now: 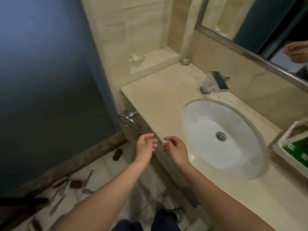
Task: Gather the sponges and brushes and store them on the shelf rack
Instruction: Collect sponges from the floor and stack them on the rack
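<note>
The frosted door [50, 80] fills the left. The surface [158, 97] runs from near right to far centre, with the basin [208, 130] sunk into it. A white container [281, 139] stands at the right edge and holds a green item [298, 150]. Whether this is the shelf rack cannot be told.

The brushes [57, 204] lie scattered on the floor [103, 165] at the near left, along the door sill. Among them are a red-brown brush [75, 183] and a dark oval brush [117, 154] farther off. No sponge can be made out.

The left hand [145, 145] and right hand [175, 149] hover side by side over the surface's near-left edge. Each grip is released, with fingers loosely curled and holding nothing.

Judged step: reach down for the brushes.
1. Lower both hands to the floor.
2. Take long-handled brushes by the handle.
3. Bundle several per hand to limit trips.
</note>
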Action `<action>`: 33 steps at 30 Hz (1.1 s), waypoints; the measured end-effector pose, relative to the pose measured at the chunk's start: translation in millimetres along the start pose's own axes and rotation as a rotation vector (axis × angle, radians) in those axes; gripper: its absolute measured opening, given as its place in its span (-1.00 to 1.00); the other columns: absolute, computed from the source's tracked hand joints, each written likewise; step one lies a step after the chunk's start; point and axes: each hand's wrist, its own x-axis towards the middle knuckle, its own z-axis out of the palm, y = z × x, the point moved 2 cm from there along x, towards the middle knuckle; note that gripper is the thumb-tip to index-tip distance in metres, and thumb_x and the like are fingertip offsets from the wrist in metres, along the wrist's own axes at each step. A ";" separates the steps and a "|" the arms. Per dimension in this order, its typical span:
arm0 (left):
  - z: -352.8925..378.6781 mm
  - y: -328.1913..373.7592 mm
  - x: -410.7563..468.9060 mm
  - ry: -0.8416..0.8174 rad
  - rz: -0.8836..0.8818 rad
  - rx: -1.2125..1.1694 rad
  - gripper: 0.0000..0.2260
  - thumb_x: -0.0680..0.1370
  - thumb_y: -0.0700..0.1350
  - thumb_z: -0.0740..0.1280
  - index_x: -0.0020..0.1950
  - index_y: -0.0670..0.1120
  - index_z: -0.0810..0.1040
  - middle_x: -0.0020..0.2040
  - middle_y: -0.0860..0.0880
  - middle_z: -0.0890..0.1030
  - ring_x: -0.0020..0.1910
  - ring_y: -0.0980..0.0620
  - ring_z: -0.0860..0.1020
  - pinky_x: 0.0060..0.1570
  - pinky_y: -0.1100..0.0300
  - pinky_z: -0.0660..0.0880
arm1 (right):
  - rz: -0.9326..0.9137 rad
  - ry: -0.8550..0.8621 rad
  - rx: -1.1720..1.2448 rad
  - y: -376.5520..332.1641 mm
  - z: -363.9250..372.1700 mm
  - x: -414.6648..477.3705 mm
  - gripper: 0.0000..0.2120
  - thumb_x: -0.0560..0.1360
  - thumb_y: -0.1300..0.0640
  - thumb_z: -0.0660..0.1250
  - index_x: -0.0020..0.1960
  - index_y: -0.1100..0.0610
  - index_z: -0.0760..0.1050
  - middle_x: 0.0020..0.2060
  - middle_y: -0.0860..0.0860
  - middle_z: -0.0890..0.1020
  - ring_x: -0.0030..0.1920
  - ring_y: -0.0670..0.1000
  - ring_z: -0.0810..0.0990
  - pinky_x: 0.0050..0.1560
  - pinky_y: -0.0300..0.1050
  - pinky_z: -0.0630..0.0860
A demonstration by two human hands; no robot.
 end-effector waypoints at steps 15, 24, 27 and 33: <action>-241.2 -74.4 4.7 0.305 -0.129 0.016 -0.84 0.58 -0.17 0.25 0.12 -0.01 0.52 0.01 -0.01 0.63 -0.08 0.08 0.61 -0.07 0.20 0.53 | 0.042 -0.416 -0.314 45.0 205.1 -39.9 -0.81 0.55 0.20 0.25 0.12 0.00 0.51 -0.07 -0.01 0.61 -0.07 -0.01 0.60 0.00 -0.06 0.57; -285.6 -137.1 48.6 0.350 -0.222 0.031 -0.80 0.59 -0.16 0.26 0.21 -0.05 0.51 0.08 -0.04 0.59 0.01 0.03 0.58 0.05 0.15 0.50 | 0.045 -0.527 -0.473 85.4 272.9 4.7 -0.79 0.57 0.21 0.24 0.17 0.03 0.46 -0.02 0.00 0.59 -0.06 -0.04 0.59 0.00 -0.08 0.59; -290.8 -157.3 77.4 0.351 -0.227 0.074 -0.82 0.58 -0.14 0.26 0.17 0.04 0.50 0.05 0.01 0.58 0.06 -0.02 0.58 0.17 0.01 0.50 | 0.045 -0.557 -0.515 105.4 297.4 36.7 -0.76 0.57 0.22 0.25 0.22 0.04 0.45 -0.04 -0.06 0.56 -0.08 -0.12 0.56 -0.13 -0.30 0.49; -292.7 -223.0 161.8 0.330 -0.258 0.146 -0.76 0.57 -0.15 0.28 0.21 0.04 0.51 0.05 0.05 0.59 0.03 0.09 0.55 0.12 0.17 0.46 | 0.066 -0.600 -0.636 170.4 342.8 127.7 -0.70 0.55 0.21 0.26 0.27 0.03 0.45 0.03 -0.02 0.54 0.00 -0.04 0.56 0.07 -0.11 0.54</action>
